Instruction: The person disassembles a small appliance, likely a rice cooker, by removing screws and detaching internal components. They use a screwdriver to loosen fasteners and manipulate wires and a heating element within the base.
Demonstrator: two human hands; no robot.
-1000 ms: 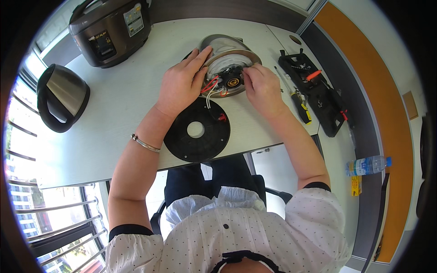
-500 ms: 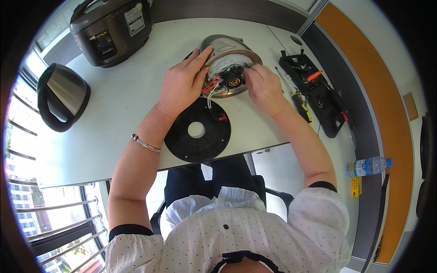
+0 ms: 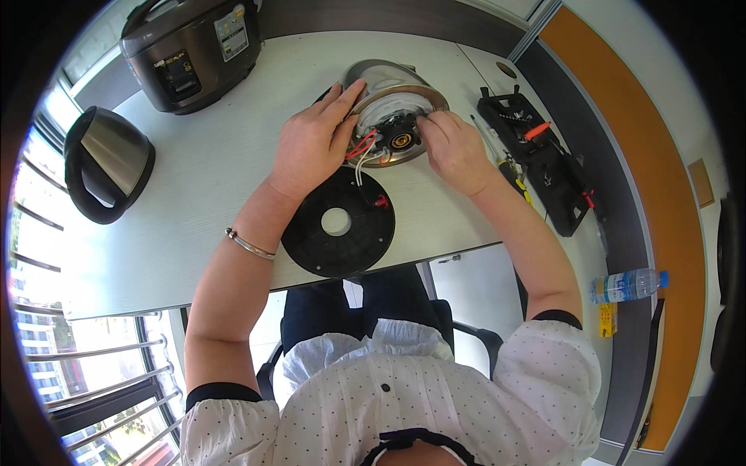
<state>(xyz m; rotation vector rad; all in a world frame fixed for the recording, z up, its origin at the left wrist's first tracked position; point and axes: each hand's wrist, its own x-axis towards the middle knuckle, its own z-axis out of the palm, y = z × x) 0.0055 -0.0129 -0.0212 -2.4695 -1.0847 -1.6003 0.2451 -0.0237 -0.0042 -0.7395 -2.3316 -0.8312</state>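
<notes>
A steel kettle body (image 3: 381, 75) lies tipped on the desk, its open underside turned toward me. Inside the rim sit whitish padding and a black round connector (image 3: 401, 140) with a brass-coloured middle. Red and white wires (image 3: 363, 147) run out from it. My left hand (image 3: 315, 144) grips the body's left side, fingers along the steel wall and thumb near the rim. At the rim's right side, my right hand (image 3: 457, 151) pinches beside the connector; whatever is between those fingertips is hidden. Just below lies a black disc-shaped base cover (image 3: 311, 233) with a round hole.
To the right are a screwdriver (image 3: 513, 182) with a yellow-black handle and an open black tool case (image 3: 548, 167). A steel-and-black kettle (image 3: 116, 159) and a dark cooker (image 3: 190, 58) stand left. A water bottle (image 3: 629, 285) is at far right.
My right hand and forearm have shifted very slightly to the right, with the fingertips still beside the connector. My left hand keeps its hold, and the kettle body has barely moved.
</notes>
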